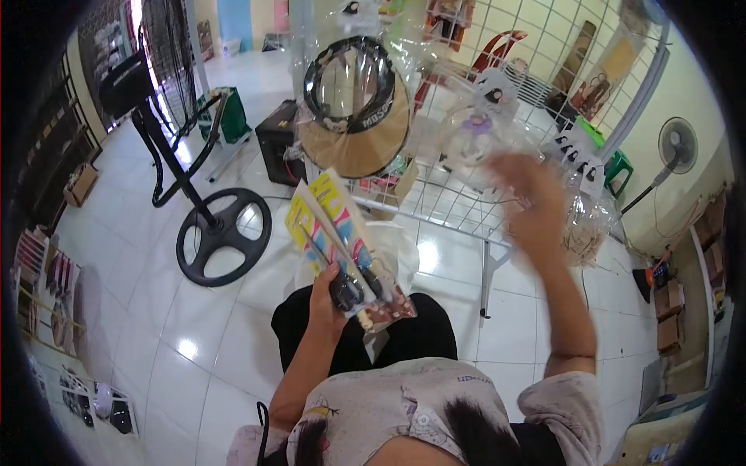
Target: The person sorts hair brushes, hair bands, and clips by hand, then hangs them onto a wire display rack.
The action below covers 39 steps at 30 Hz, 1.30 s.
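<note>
Over my lap, my left hand (325, 299) is closed around the lower end of several carded packs (334, 225). Their cards are yellow, blue and pink, under clear plastic, with black-handled tools inside. My right hand (526, 194) is raised at the wire grid rack (435, 210), smeared by motion, so its fingers are unclear. It is closest to a clear bag (474, 144) with a purple item, hanging from the grid. Left of it on the same rack hangs a tan and black visor hat (353, 132) in plastic.
More bagged goods (579, 167) hang at the rack's right end. A black stand with a wheel-shaped base (224, 237) is on the tiled floor at left, near a black speaker box (278, 144). A standing fan (678, 146) is at right; shelves line both sides.
</note>
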Available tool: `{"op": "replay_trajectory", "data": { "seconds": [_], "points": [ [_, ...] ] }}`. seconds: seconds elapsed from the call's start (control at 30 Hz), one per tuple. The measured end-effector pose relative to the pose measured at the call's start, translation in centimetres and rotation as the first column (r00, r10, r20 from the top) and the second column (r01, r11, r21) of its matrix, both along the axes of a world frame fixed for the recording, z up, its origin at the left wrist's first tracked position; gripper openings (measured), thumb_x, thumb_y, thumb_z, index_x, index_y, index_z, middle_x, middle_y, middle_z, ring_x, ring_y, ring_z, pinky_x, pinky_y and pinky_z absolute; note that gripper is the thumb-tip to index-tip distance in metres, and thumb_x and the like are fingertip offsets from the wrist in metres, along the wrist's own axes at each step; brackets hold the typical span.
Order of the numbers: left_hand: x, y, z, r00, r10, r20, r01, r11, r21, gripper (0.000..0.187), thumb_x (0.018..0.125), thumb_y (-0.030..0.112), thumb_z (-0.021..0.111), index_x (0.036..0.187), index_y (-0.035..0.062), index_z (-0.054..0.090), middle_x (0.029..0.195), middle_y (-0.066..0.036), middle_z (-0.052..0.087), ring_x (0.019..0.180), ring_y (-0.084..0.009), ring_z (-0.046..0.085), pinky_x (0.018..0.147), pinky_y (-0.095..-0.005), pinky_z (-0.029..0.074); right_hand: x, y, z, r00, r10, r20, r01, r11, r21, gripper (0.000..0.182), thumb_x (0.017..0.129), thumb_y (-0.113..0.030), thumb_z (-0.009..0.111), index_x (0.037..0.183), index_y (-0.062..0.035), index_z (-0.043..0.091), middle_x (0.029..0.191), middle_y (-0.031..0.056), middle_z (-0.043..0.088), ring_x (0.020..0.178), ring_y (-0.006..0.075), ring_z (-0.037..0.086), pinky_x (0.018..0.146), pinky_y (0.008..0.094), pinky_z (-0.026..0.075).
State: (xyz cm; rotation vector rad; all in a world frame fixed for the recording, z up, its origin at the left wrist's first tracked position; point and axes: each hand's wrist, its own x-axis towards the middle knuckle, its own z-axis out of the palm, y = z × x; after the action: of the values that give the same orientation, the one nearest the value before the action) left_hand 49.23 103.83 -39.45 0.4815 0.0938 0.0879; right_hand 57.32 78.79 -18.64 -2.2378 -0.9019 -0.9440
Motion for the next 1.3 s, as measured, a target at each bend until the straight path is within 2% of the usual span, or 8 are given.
{"op": "replay_trajectory", "data": {
  "seconds": [0.07, 0.2, 0.63, 0.7, 0.77, 0.8, 0.97, 1.3],
  "points": [
    [0.4, -0.3, -0.3, 0.998, -0.035, 0.046, 0.036, 0.999, -0.007, 0.047, 0.084, 0.022, 0.056, 0.124, -0.0003, 0.045, 0.108, -0.014, 0.061, 0.096, -0.0249, 0.063, 0.088, -0.0383, 0.052, -3.7, 6.0, -4.8, 0.840, 0.187, -0.510, -0.166, 0.982, 0.085, 0.035, 0.082, -0.024, 0.068, 0.107, -0.0007, 0.059, 0.096, 0.0113, 0.062, 0.076, 0.0233, 0.063, 0.068, 0.0318, 0.050],
    [-0.2, -1.2, 1.2, 0.995, -0.087, 0.044, 0.090, 0.992, -0.083, 0.047, 0.086, 0.022, 0.053, 0.127, 0.0010, 0.042, 0.113, -0.016, 0.060, 0.100, -0.0262, 0.062, 0.088, -0.0413, 0.051, -2.9, 8.7, -11.2, 0.399, 0.360, -0.843, -0.125, 0.932, 0.339, 0.027, 0.090, -0.026, 0.060, 0.090, 0.0011, 0.062, 0.065, 0.0082, 0.059, 0.061, 0.0115, 0.054, 0.059, 0.0285, 0.045],
    [0.0, -1.5, 0.4, 0.995, -0.103, -0.017, 0.100, 0.985, -0.143, 0.043, 0.088, 0.023, 0.051, 0.125, 0.0034, 0.046, 0.110, -0.015, 0.062, 0.099, -0.0276, 0.062, 0.086, -0.0434, 0.051, -1.8, 5.4, -7.0, 0.722, 0.487, -0.492, 0.011, 0.703, 0.711, 0.013, 0.094, -0.018, 0.053, 0.090, -0.0054, 0.052, 0.075, -0.0010, 0.053, 0.064, 0.0034, 0.047, 0.056, 0.0186, 0.040],
    [0.2, -1.8, 0.9, 0.998, -0.057, 0.015, 0.059, 0.980, -0.190, 0.045, 0.089, 0.022, 0.048, 0.129, 0.0042, 0.043, 0.117, -0.015, 0.058, 0.105, -0.0279, 0.059, 0.091, -0.0445, 0.049, -0.8, 2.4, -4.0, 0.881, 0.341, -0.328, -0.012, 0.709, 0.705, 0.012, 0.095, -0.017, 0.051, 0.094, -0.0048, 0.052, 0.078, 0.0014, 0.053, 0.066, 0.0058, 0.048, 0.059, 0.0213, 0.042],
    [0.4, -1.5, 0.8, 0.980, -0.102, 0.173, 0.132, 0.976, -0.173, 0.053, 0.090, 0.025, 0.051, 0.136, 0.0045, 0.035, 0.125, -0.015, 0.052, 0.113, -0.0282, 0.054, 0.100, -0.0472, 0.042, -0.6, -1.4, -0.1, 0.976, -0.147, -0.158, 0.208, 0.843, 0.496, 0.015, 0.095, -0.018, 0.050, 0.102, -0.0049, 0.052, 0.082, 0.0051, 0.054, 0.070, 0.0100, 0.050, 0.063, 0.0249, 0.043],
    [0.2, -1.2, 0.6, 0.979, -0.135, 0.154, 0.157, 0.977, -0.145, 0.051, 0.089, 0.021, 0.052, 0.133, 0.0034, 0.036, 0.123, -0.015, 0.054, 0.111, -0.0273, 0.055, 0.099, -0.0464, 0.043, -0.3, -3.0, 1.6, 0.901, -0.414, -0.130, 0.423, 0.770, 0.477, 0.021, 0.095, -0.016, 0.049, 0.113, -0.0055, 0.051, 0.089, 0.0093, 0.056, 0.074, 0.0132, 0.052, 0.067, 0.0275, 0.044],
    [0.6, -1.4, 0.1, 0.998, -0.005, 0.061, 0.006, 1.000, -0.023, 0.044, 0.085, 0.009, 0.056, 0.126, 0.0021, 0.041, 0.110, -0.012, 0.058, 0.098, -0.0239, 0.061, 0.086, -0.0394, 0.052, 1.0, -10.3, 6.6, 0.966, -0.255, 0.038, 0.184, 0.787, 0.589, 0.026, 0.095, -0.007, 0.042, 0.120, -0.0051, 0.047, 0.087, 0.0078, 0.058, 0.069, 0.0106, 0.051, 0.061, 0.0216, 0.041],
    [0.8, -2.0, 1.0, 0.990, -0.075, 0.121, 0.075, 0.997, -0.001, 0.046, 0.086, 0.010, 0.056, 0.128, -0.0002, 0.041, 0.118, -0.014, 0.057, 0.105, -0.0269, 0.059, 0.092, -0.0421, 0.048, 0.0, -12.7, 8.4, 0.821, -0.565, 0.080, 0.463, 0.742, 0.484, 0.068, 0.075, -0.037, 0.076, 0.125, -0.0039, 0.043, 0.088, 0.0111, 0.059, 0.079, 0.0136, 0.058, 0.067, 0.0260, 0.046]
  ]
}}
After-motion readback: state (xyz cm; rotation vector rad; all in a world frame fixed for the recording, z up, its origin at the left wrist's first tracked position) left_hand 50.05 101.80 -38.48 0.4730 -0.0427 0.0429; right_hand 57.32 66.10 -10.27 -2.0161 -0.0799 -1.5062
